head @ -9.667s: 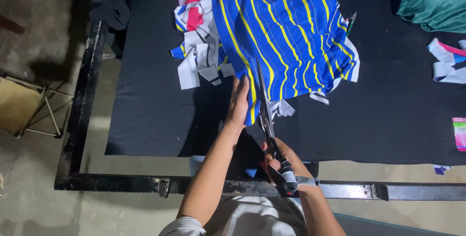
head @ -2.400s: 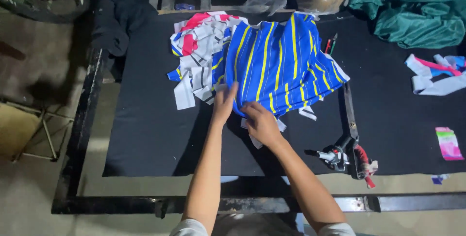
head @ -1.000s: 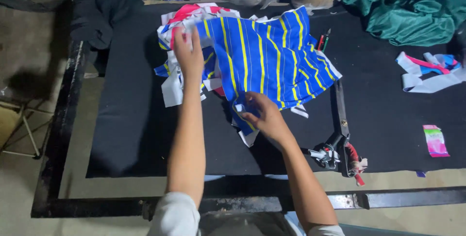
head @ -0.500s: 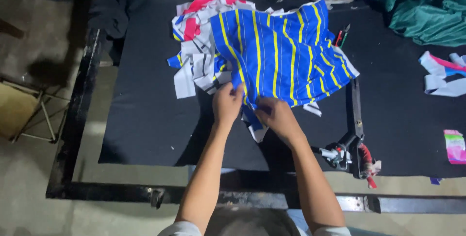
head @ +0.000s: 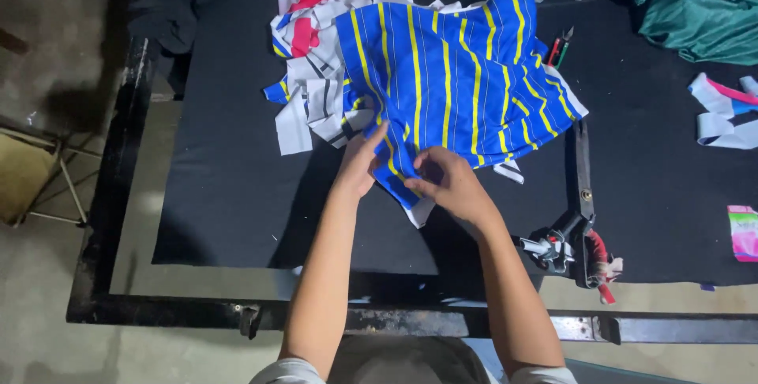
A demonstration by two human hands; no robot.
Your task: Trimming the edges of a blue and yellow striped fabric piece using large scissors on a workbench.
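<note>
On the black mat (head: pixel 237 194), both hands are gripping the near corner of the striped cloth (head: pixel 450 76). Left hand (head: pixel 362 164) is lying along its left edge, fingers together and pressing the fabric. Right hand (head: pixel 450 185) is pinching the corner, fingers closed on it. Scissors (head: pixel 580 226) are lying just right of that hand, and white scraps (head: pixel 308 108) are sitting under the cloth's left side.

Large scissors (head: pixel 583 218) on black mat (head: pixel 229 194), green cloth (head: pixel 695 5), white-pink scraps (head: pixel 722 112), pink tag (head: pixel 744 232)
</note>
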